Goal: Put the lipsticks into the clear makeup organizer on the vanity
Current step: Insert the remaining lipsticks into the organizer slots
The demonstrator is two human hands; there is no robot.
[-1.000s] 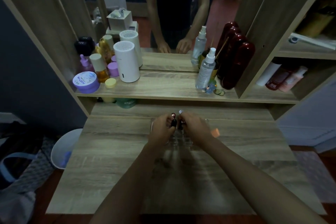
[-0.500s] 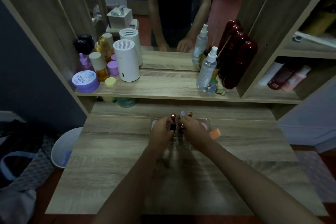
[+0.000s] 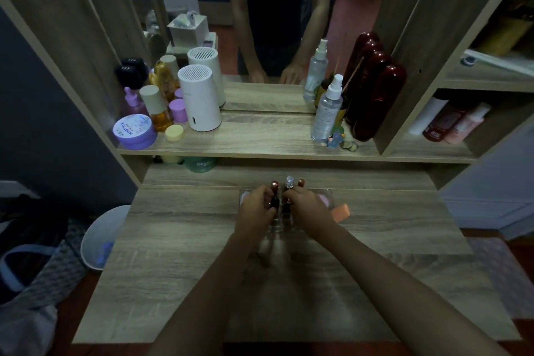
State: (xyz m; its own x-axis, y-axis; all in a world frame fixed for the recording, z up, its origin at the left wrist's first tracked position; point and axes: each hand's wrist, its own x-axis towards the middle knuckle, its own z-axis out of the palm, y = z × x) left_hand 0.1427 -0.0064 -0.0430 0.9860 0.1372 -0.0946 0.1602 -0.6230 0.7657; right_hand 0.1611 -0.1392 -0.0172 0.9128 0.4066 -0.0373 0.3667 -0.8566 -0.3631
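Observation:
The clear makeup organizer (image 3: 328,196) stands at the far middle of the vanity top, mostly hidden by my hands. Three lipsticks stand upright in it: a dark red one (image 3: 274,186), a silver-capped one (image 3: 289,182) and a brownish red one (image 3: 301,182). My left hand (image 3: 255,208) is curled around the dark red lipstick. My right hand (image 3: 306,208) is closed on the lower part of the silver-capped lipstick. Both hands rest over the organizer's front compartments.
An orange sponge (image 3: 342,211) lies right of the organizer. The shelf above holds a white cylinder (image 3: 199,98), a purple jar (image 3: 134,131), a spray bottle (image 3: 328,108) and dark red bottles (image 3: 375,95). A white bin (image 3: 101,237) stands left of the vanity.
Both hands have pushed slightly farther over the organizer, and the three lipstick tops now stand out above my fingers.

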